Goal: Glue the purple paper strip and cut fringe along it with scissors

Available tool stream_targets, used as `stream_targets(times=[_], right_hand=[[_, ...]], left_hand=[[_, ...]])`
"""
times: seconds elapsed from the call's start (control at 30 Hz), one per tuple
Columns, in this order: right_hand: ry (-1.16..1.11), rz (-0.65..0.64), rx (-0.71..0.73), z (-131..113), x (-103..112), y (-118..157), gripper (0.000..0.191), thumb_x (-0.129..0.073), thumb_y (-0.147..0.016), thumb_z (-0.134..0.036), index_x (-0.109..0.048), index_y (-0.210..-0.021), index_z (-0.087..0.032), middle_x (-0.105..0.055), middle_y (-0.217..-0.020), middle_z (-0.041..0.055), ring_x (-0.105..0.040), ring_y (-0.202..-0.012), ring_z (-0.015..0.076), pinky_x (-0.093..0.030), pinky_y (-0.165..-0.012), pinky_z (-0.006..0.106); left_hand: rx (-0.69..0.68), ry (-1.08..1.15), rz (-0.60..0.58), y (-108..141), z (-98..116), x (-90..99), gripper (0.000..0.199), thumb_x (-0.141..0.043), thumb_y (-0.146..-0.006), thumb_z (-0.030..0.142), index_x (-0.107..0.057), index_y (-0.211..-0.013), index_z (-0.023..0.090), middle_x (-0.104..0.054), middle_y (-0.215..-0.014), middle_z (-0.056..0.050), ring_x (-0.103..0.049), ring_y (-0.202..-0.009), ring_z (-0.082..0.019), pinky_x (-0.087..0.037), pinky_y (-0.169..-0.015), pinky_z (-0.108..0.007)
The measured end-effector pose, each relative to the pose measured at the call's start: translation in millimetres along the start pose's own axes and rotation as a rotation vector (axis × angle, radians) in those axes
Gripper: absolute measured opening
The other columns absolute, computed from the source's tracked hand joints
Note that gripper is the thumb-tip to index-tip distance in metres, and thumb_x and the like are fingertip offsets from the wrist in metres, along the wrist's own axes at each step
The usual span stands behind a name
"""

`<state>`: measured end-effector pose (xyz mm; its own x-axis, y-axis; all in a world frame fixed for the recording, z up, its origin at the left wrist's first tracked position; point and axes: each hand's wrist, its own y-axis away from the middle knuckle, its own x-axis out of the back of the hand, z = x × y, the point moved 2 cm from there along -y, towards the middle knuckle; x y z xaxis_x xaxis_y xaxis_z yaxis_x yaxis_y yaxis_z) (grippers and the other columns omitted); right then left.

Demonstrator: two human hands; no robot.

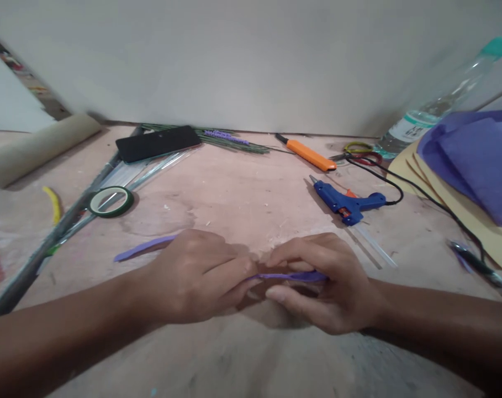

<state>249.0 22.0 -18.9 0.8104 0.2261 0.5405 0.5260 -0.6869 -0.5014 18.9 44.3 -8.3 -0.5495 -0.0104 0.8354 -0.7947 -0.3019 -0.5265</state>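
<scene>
Both forearms lie low near the tabletop's (242,188) near edge; left hand (196,276) and right hand (321,282), fingers curled, pinch one thin purple foam strip (145,247) between them.

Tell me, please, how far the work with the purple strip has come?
Done: a few green stems by the wall already carry purple buds. In hand: the left hand and right hand pinch a purple strip between them, low over the table. Left: the glue gun and the green tape lie untouched, and purple sheets wait at the right.
</scene>
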Motion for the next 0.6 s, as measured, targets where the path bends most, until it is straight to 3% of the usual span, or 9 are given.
stream_targets(times=[0.1,0.27,0.43,0.6], right_hand=[[0.039,0.013,0.046,-0.1,0.7,-2.0,0.025,-0.082,-0.104,-0.039,-0.073,-0.115,-0.018,-0.088,-0.089,0.0018,-0.079,-0.065,0.0131,-0.057,-0.068,0.026],[0.047,-0.014,0.107,1.0,1.0,-4.3,0.001,-0.075,-0.109,-0.023,-0.074,-0.108,-0.023,-0.089,-0.089,-0.0035,-0.084,-0.073,0.0118,-0.052,-0.071,0.03],[0.094,-0.021,0.098,-0.2,-2.6,-0.8,0.011,-0.07,-0.104,-0.015,-0.072,-0.096,-0.023,-0.085,-0.078,-0.0026,-0.076,-0.059,0.0129,-0.05,-0.066,0.033],[0.123,-0.032,0.072,-0.2,-5.6,-1.8,0.009,-0.069,-0.102,-0.012,-0.068,-0.098,-0.021,-0.077,-0.071,-0.0053,-0.072,-0.059,0.012,-0.049,-0.068,0.03]], left_hand=[[0.008,0.01,-0.011,0.0,-0.5,-0.9,0.032,-0.047,-0.121,0.027,-0.06,-0.093,0.023,-0.066,-0.066,0.003,-0.057,-0.052,-0.016,-0.037,-0.052,-0.034],[-0.015,0.029,0.001,0.0,1.9,-0.3,0.029,-0.052,-0.118,0.022,-0.064,-0.091,0.022,-0.067,-0.068,0.001,-0.058,-0.055,-0.017,-0.038,-0.053,-0.035],[-0.024,0.051,-0.037,0.3,4.7,-0.9,0.033,-0.053,-0.115,0.018,-0.065,-0.085,0.02,-0.067,-0.07,0.0,-0.056,-0.055,-0.016,-0.035,-0.052,-0.037],[-0.003,0.083,-0.068,-0.4,4.5,-1.8,0.037,-0.045,-0.119,0.022,-0.065,-0.088,0.019,-0.069,-0.071,-0.001,-0.059,-0.059,-0.016,-0.036,-0.054,-0.035]])
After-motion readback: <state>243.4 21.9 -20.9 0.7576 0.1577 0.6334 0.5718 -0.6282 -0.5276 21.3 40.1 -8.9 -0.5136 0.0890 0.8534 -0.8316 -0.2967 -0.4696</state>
